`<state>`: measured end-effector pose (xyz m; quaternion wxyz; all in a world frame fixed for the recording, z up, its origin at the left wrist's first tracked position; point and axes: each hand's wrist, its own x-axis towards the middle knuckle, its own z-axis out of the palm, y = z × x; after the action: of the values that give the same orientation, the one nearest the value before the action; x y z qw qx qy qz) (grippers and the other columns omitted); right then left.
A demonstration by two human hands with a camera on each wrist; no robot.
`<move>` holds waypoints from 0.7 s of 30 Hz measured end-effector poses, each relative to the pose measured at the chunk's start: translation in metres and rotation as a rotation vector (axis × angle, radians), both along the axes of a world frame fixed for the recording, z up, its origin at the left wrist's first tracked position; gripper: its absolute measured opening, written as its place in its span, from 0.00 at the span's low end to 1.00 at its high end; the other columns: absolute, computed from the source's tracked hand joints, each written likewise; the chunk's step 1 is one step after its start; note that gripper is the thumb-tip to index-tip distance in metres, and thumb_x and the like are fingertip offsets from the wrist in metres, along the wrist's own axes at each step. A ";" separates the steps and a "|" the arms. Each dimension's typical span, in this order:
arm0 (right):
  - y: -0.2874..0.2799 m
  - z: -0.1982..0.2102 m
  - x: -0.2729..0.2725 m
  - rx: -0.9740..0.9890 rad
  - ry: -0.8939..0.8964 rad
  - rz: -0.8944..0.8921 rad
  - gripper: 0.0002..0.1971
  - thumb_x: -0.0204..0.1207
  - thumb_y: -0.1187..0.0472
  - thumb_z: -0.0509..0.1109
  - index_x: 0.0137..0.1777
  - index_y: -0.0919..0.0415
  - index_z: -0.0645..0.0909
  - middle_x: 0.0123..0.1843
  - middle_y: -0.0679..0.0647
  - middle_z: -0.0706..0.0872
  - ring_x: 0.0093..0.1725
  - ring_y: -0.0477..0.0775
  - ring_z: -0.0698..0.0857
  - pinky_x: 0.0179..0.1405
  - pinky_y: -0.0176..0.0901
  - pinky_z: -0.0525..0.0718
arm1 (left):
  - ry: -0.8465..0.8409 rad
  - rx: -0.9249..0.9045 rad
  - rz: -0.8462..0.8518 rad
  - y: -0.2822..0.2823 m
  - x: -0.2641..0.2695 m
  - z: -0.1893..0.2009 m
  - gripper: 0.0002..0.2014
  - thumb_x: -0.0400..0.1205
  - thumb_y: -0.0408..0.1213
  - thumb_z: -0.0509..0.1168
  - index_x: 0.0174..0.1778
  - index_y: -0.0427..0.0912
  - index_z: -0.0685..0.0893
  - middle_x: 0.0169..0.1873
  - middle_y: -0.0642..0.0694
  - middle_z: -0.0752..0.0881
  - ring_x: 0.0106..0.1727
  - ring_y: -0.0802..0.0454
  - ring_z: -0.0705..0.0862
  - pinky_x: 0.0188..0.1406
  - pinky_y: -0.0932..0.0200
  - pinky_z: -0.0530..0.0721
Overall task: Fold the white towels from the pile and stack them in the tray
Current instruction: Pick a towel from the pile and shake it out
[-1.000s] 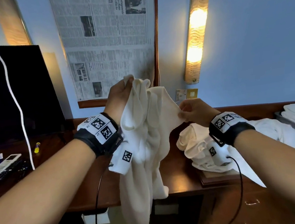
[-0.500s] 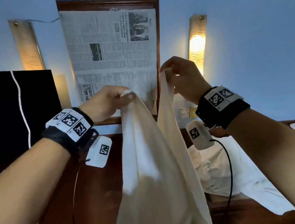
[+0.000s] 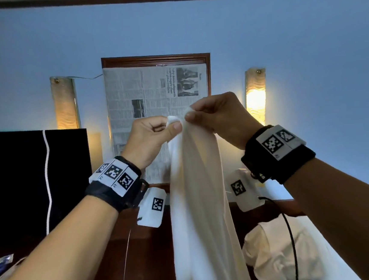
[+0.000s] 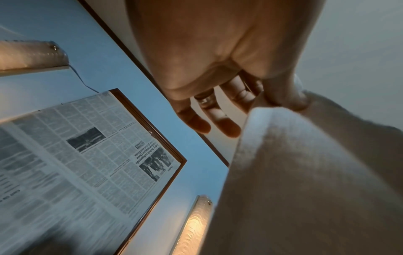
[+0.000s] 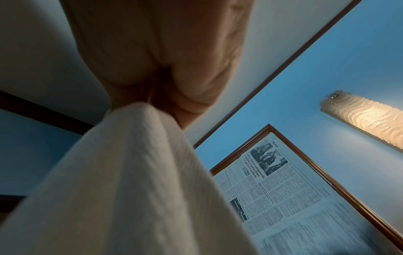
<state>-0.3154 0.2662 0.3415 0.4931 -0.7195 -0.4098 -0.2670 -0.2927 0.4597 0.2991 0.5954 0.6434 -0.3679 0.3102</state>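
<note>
A white towel hangs straight down in front of me, held up high by its top edge. My left hand pinches that edge between thumb and forefinger, and my right hand pinches it just beside, so the two hands almost touch. The cloth fills the right of the left wrist view as the towel under my left hand, and the lower left of the right wrist view as the towel below my right hand. The pile of crumpled white towels lies on the desk at lower right. No tray shows.
A dark wooden desk runs below the towel. A black screen stands at the left with small items at its foot. A framed newspaper and two wall lamps hang on the blue wall behind.
Both hands rose higher with the towel and came together at its top edge. The view tilted upward, so the desk and pile sank low in the picture.
</note>
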 end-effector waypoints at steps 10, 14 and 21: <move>0.001 -0.007 0.017 0.029 0.142 0.113 0.05 0.80 0.62 0.73 0.47 0.61 0.89 0.38 0.52 0.87 0.37 0.48 0.81 0.30 0.37 0.77 | 0.111 -0.046 -0.156 -0.012 0.023 -0.002 0.06 0.72 0.42 0.74 0.33 0.46 0.93 0.34 0.51 0.90 0.38 0.55 0.87 0.41 0.60 0.87; 0.004 -0.013 0.023 0.045 0.200 0.187 0.06 0.80 0.59 0.72 0.49 0.60 0.89 0.46 0.59 0.87 0.47 0.58 0.84 0.41 0.52 0.82 | 0.136 -0.055 -0.195 -0.009 0.029 -0.006 0.05 0.74 0.37 0.72 0.35 0.44 0.94 0.36 0.51 0.89 0.39 0.55 0.86 0.41 0.61 0.86; 0.016 -0.030 0.029 -0.038 0.353 0.312 0.12 0.83 0.56 0.67 0.58 0.63 0.84 0.51 0.54 0.87 0.54 0.55 0.85 0.57 0.59 0.85 | 0.207 -0.036 -0.103 0.002 0.041 -0.012 0.13 0.84 0.26 0.67 0.33 0.40 0.84 0.30 0.52 0.87 0.33 0.55 0.85 0.38 0.58 0.85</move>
<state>-0.2868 0.2824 0.3114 0.5786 -0.6922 -0.4286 -0.0500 -0.2519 0.4613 0.2872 0.6567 0.6415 -0.3312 0.2178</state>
